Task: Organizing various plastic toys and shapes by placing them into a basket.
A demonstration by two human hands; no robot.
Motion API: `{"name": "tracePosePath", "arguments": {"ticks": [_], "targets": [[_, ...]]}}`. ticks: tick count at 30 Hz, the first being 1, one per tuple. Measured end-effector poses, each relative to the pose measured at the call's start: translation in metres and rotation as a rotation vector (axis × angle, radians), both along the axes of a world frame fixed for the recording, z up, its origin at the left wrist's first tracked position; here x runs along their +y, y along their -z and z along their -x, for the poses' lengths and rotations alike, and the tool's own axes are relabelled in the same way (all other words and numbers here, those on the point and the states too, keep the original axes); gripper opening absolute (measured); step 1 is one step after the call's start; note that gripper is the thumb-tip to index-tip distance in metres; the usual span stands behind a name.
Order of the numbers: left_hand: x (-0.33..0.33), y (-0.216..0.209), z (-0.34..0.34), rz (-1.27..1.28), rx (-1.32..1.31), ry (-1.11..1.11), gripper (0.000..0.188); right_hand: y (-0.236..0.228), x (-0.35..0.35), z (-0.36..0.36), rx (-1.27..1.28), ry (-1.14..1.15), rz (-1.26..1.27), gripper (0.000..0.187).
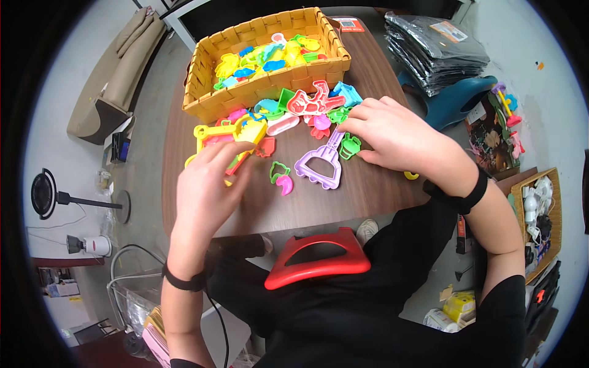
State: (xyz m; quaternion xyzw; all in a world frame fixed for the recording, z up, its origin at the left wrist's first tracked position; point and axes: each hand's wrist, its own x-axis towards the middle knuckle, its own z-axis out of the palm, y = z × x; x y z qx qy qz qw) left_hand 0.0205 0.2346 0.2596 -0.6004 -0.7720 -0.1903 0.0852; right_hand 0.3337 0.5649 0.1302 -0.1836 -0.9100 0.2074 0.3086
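My left hand (210, 181) bends over a long yellow plastic toy piece (252, 132) with a red and green side. Its fingers and thumb lie on either side of the piece, partly hiding it. Beside them is a yellow toy frame (211, 130). My right hand (391, 136) hovers with thumb and fingers apart, near the handle of a purple rake-shaped toy (321, 167) and a small green cup-shaped cutter (350, 147). Between my hands lie a green cutter (279, 171), a pink curved piece (284, 184) and a red piece (265, 147).
A woven basket (211, 98) full of colourful moulds stands at the table's far side. In front of it are a red-and-white figure cutter (314, 102) and several other pieces. A red stool (319, 270) is below the near edge. Stacked dark packages (432, 52) stand at right.
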Motion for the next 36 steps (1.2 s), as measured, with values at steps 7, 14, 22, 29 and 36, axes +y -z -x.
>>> {"name": "tracePosePath", "arguments": {"ticks": [7, 14, 22, 29, 36], "targets": [[0.004, 0.023, -0.027, -0.014, -0.018, 0.047, 0.031, -0.018, -0.039, 0.034, -0.025, -0.028, -0.05, 0.021], [0.003, 0.041, -0.022, -0.021, -0.024, 0.119, 0.033, -0.033, -0.037, 0.037, -0.043, -0.031, -0.091, 0.021], [0.018, 0.065, -0.027, -0.05, -0.046, 0.217, 0.036, -0.062, -0.009, 0.027, -0.082, -0.022, -0.155, 0.021], [0.022, 0.085, -0.024, -0.058, -0.047, 0.281, 0.039, -0.069, -0.023, 0.068, -0.091, -0.023, -0.188, 0.021], [0.016, 0.076, -0.022, 0.036, -0.02, 0.29, 0.042, -0.06, -0.039, 0.067, -0.083, -0.034, -0.175, 0.021]]}}
